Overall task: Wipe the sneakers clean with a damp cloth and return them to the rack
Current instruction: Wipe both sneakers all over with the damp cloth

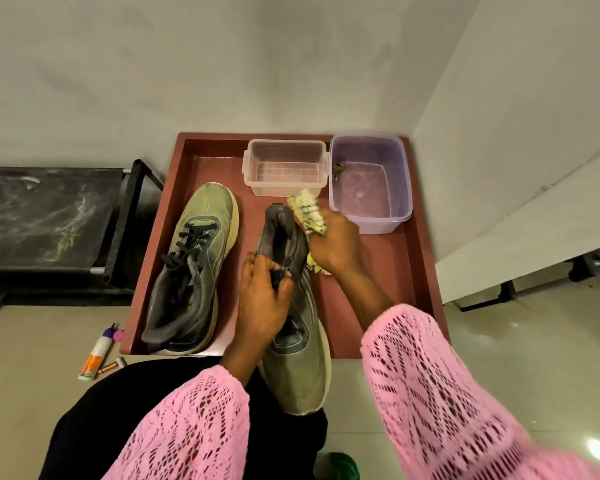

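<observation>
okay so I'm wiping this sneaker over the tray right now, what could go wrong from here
1. The right hand works the cloth right beside the purple tub, which seems to hold water; a wide stroke could knock it.
2. The held sneaker juts past the tray edge toward your lap, so drips may land on your clothes.
3. The left hand grips only around the laces; the shoe might twist.
</observation>
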